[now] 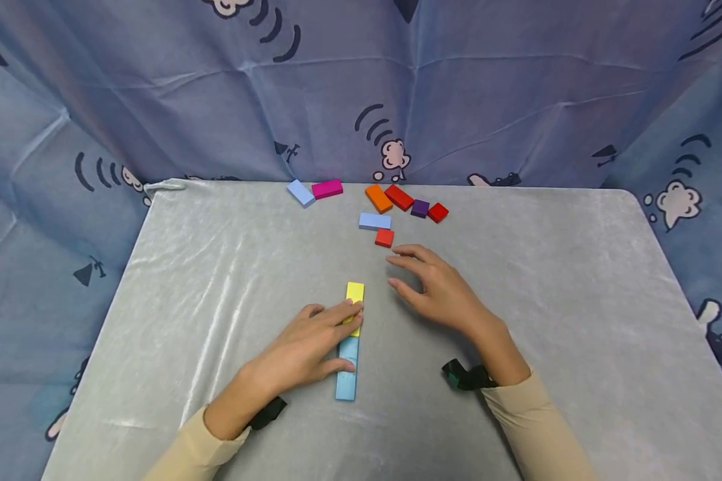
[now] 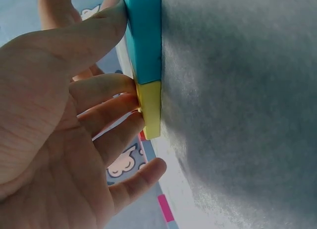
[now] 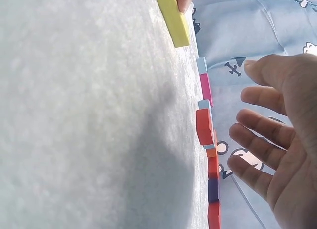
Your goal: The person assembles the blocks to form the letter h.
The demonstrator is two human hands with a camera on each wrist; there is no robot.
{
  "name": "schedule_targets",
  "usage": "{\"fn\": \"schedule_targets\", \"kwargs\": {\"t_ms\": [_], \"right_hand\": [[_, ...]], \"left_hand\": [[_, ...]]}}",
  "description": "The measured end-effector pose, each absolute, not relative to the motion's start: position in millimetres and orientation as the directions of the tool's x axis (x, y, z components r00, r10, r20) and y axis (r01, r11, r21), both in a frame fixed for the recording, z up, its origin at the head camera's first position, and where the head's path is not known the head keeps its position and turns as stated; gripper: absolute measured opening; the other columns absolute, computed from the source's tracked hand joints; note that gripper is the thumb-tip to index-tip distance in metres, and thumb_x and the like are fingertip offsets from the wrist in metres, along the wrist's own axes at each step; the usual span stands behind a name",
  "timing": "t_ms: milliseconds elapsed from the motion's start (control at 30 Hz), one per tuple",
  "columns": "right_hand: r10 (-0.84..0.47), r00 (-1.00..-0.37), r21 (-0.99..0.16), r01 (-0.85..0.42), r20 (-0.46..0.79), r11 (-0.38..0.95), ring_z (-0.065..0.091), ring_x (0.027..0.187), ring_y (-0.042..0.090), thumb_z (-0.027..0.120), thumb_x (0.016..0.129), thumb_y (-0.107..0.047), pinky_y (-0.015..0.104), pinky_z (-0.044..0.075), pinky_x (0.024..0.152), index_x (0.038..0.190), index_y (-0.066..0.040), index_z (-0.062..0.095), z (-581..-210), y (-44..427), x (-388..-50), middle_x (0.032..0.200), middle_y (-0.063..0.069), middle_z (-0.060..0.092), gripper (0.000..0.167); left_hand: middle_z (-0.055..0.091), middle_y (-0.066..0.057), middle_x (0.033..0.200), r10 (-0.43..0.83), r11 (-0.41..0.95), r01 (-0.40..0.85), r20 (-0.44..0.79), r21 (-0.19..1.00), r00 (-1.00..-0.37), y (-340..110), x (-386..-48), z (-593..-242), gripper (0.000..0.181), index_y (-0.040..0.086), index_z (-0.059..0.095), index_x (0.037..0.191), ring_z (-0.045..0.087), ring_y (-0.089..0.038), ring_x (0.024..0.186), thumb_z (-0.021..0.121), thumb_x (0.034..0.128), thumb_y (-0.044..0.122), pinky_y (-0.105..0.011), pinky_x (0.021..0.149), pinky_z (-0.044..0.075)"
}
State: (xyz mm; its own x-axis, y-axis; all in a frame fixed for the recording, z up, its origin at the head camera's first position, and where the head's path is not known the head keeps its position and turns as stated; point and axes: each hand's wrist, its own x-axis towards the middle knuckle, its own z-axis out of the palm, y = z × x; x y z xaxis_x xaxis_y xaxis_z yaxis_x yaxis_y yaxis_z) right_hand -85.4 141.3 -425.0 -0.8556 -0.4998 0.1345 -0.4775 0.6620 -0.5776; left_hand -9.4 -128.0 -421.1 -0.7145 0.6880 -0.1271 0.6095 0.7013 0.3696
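- My left hand (image 1: 303, 347) lies over a straight row in the middle part of the grey-covered table (image 1: 277, 260). Its fingertips rest on the yellow block (image 1: 355, 290) and its thumb on the sky-blue piece (image 1: 345, 387); the fingers are fairly straight, not wrapped round anything.
- The row runs towards the far edge, well apart from both side edges. Yellow makes the far end, blue the near end; how many blocks form the blue length I cannot tell.
- My right hand (image 1: 439, 294) holds nothing. It hovers to the right of the row, fingers loosely bent, tips just beside the red square (image 1: 384, 238).
- I judge the yellow-to-blue joint done: the two meet end to end, well lined up.
- Eight blocks lie outside the row, none aligned with it. The red square and a pale blue bar (image 1: 375, 221) lie nearest.
- Beyond them, near the far edge, sit the orange block (image 1: 378, 198), long red block (image 1: 400, 197), purple block (image 1: 420, 208) and small red block (image 1: 438, 212).
- Nearer the far left corner are the pale blue oblong (image 1: 301, 194) and magenta block (image 1: 327, 189), both untouched.
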Motion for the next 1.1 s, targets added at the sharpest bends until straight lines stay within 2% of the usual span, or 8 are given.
{"fn": "schedule_targets", "kwargs": {"t_ms": [300,767,1100], "right_hand": [[-0.473,-0.873,-0.588,-0.445,0.117,0.676,0.059,0.138,0.032,0.074,0.099,-0.022,0.054,0.052,0.119,0.142,-0.006,0.067,-426,137,-90,0.147,0.013,0.062,0.046],[-0.32,-0.936,-0.62,-0.34,0.148,0.706,0.06,0.133,0.036,0.07,0.101,-0.021,0.055,0.053,0.117,0.139,0.001,0.067,-415,124,-120,0.14,0.018,0.064,0.044],[-0.224,-0.969,-0.589,-0.241,0.102,0.772,0.063,0.119,0.038,0.07,0.1,-0.024,0.054,0.057,0.109,0.137,0.001,0.069,-420,101,-131,0.132,0.024,0.065,0.045]], "left_hand": [[0.045,-0.013,0.167,0.701,0.677,0.591,-0.141,0.439,-0.699,-126,-8,-422,0.08,0.001,0.052,0.155,0.039,-0.028,0.159,0.082,0.0907,0.039,-0.045,0.133,0.035],[0.046,-0.017,0.166,0.717,0.658,0.621,-0.103,0.425,-0.689,-129,-13,-419,0.082,-0.002,0.052,0.153,0.042,-0.031,0.157,0.084,0.0891,0.039,-0.045,0.132,0.035],[0.045,-0.016,0.167,0.71,0.665,0.596,-0.133,0.45,-0.692,-128,-10,-419,0.081,-0.002,0.052,0.154,0.041,-0.032,0.158,0.084,0.0898,0.038,-0.047,0.134,0.033]]}}
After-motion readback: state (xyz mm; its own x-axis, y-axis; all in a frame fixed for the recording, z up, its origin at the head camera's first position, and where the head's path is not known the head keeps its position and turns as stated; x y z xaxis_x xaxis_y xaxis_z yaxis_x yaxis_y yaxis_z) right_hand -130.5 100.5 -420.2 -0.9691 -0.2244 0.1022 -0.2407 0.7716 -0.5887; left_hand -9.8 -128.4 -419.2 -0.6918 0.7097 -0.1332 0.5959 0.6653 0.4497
